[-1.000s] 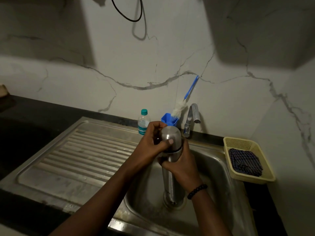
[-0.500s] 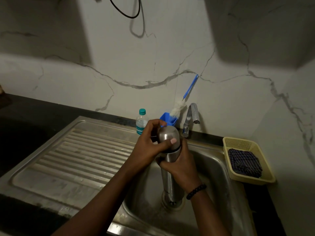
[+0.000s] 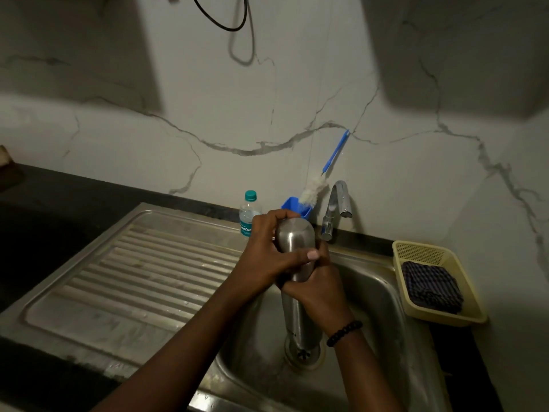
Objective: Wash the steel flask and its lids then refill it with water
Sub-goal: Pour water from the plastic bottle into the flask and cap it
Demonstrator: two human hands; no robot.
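the steel flask (image 3: 297,307) stands upright in the sink basin (image 3: 383,295), its foot over the drain (image 3: 302,353). the left hand (image 3: 267,251) wraps its fingers round the domed outer lid (image 3: 294,234) on top, thumb laid across the front of the lid. the right hand (image 3: 319,288) grips the flask's body just below, fingers curled round it, a dark bead bracelet (image 3: 344,333) on that wrist. both hands are closed on the metal, touching each other at the joint between lid and body.

judging by the grip, the lid is being twisted off, so the washing looks barely begun. the flask is rigid and will not give under a hard squeeze, but its polished wall is smooth and likely slick once wet; whether it holds water, and so how heavy it is, cannot be told. the best hold seems to be where the hands are: one high on the body to counter the turn, the other round the lid's widest part.

the tap (image 3: 337,208) stands just behind, no water visible. a bottle brush (image 3: 322,176) leans in a blue holder (image 3: 294,205) beside a small plastic bottle (image 3: 249,214). a yellow basket (image 3: 416,254) with a checked cloth (image 3: 432,288) sits on the dark desk at the right.
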